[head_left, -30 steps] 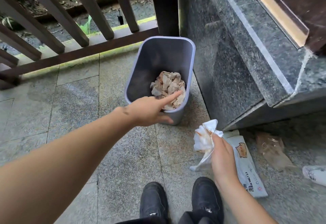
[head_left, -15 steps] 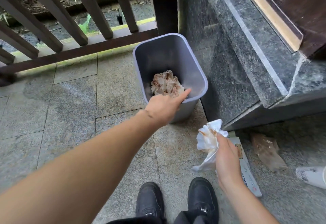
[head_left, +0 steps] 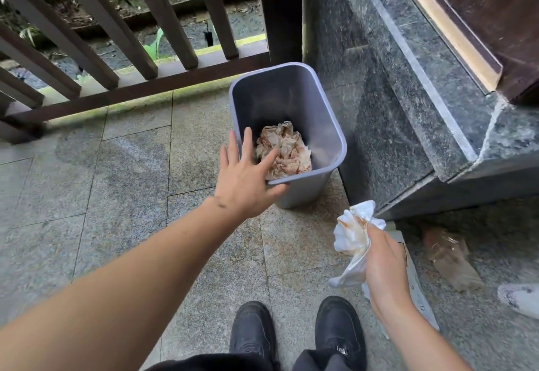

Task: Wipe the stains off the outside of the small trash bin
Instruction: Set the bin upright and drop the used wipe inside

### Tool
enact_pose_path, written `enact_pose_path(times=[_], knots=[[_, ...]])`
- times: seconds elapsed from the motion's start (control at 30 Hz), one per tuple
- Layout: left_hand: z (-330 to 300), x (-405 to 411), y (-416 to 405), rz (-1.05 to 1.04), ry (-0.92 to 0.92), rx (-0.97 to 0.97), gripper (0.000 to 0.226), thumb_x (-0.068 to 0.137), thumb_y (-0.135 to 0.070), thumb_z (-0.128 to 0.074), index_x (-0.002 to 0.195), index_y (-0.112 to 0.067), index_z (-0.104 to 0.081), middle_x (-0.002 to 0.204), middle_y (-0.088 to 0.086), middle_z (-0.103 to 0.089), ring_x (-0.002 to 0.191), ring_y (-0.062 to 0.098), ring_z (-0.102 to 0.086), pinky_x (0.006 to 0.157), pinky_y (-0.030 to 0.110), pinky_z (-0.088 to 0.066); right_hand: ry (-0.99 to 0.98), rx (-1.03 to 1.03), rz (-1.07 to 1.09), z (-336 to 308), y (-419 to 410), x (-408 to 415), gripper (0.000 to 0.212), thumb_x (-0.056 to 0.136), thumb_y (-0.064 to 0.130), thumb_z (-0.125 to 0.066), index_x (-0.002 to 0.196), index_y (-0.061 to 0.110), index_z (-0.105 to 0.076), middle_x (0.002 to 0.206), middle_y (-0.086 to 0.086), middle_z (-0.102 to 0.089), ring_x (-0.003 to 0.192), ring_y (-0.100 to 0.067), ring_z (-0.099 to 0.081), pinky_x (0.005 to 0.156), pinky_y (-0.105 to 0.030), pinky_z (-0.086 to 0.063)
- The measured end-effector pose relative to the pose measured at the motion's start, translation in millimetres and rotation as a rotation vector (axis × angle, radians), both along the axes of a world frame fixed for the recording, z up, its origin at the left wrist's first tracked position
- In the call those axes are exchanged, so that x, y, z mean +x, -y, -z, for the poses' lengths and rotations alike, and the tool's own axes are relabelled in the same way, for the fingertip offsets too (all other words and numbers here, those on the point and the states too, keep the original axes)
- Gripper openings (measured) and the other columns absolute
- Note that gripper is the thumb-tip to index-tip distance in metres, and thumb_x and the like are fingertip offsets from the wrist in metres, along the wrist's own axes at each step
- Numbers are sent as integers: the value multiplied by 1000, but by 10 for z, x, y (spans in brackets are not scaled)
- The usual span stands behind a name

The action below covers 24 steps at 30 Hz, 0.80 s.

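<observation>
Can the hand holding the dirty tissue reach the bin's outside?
Probably yes. The right hand with the tissue is near the bin, and nothing lies between them on the floor.

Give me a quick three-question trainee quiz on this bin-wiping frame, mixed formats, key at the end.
1. True or false: the small trash bin is empty.
2. The right hand grips: A) a sponge B) a stained white tissue C) a spray bottle.
3. Fill in: the left hand, fingers spread, is at the bin's near ____.

Key: 1. False, crumpled stained tissues lie inside. 2. B. 3. rim.
</observation>
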State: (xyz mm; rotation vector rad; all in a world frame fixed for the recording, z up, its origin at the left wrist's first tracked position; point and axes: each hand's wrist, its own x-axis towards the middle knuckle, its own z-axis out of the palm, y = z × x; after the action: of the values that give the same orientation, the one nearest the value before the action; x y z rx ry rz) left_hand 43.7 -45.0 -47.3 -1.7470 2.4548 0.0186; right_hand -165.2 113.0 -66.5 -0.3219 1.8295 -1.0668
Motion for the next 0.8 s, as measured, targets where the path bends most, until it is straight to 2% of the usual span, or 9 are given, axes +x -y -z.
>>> enact_pose_path(times=[0.07,0.2,0.33,0.43,0.47,0.57,0.63,0.73,0.8], knots=[[57,2,-15,-51,-47,62,87,77,-78,-32,155,-40,-24,164,19,17,148,39,19,120,51,0,4,1,-8,-24,10,31,27,99,34,-50,90,27,-74,87,10,-75,87,-11,-65,70,-33,-44],[123,19,7,-89,-107,92,94,75,-80,-34,157,-38,-16,164,13,22,148,31,24,120,47,-13,10,-37,-25,-148,77,49,28,99,36,-50,95,25,-75,90,9,-77,91,-13,-67,79,-36,-48],[114,28,-20,-103,-120,104,104,71,-79,-34,159,-33,-5,164,9,22,148,28,27,117,47,-26,-60,-158,-99,-473,251,85,35,100,36,-48,72,34,-70,64,24,-66,64,6,-59,66,-32,-40],[83,43,-31,-94,-127,119,110,69,-79,-32,159,-25,0,164,8,22,147,28,28,113,47,-32,-75,-326,-128,-814,522,184,42,98,36,-47,60,35,-66,57,24,-57,54,9,-52,62,-21,-44],[82,62,-24,-90,-142,117,112,69,-78,-35,159,-22,1,164,8,22,147,27,27,113,47,-33,-86,-386,-127,-902,646,215,39,97,36,-47,62,31,-65,59,21,-56,56,7,-51,62,-20,-43],[82,148,-22,-95,-203,120,117,72,-73,-48,158,-12,4,164,8,21,148,24,27,115,44,-28,-115,-536,-133,-1077,1108,332,29,95,37,-48,75,19,-59,69,13,-53,69,-4,-51,68,-34,-39],[79,157,-29,-96,-210,116,120,74,-72,-52,158,-8,6,164,9,21,147,23,27,118,41,-19,-130,-630,-181,-1113,1417,426,24,97,28,-47,79,21,-62,71,15,-60,72,-4,-56,70,-30,-43],[90,125,-22,-88,-214,103,123,75,-71,-55,157,-5,9,165,11,19,148,27,25,121,40,-9,-225,-770,-228,-1048,1743,571,29,101,12,-46,109,21,-72,99,16,-73,98,-1,-67,87,-21,-52],[95,134,-9,-85,-232,101,124,76,-70,-57,156,-4,11,165,13,17,148,28,25,123,41,-6,-301,-774,-216,-919,1833,659,32,103,11,-44,123,15,-69,114,9,-73,109,-4,-66,96,-27,-53]])
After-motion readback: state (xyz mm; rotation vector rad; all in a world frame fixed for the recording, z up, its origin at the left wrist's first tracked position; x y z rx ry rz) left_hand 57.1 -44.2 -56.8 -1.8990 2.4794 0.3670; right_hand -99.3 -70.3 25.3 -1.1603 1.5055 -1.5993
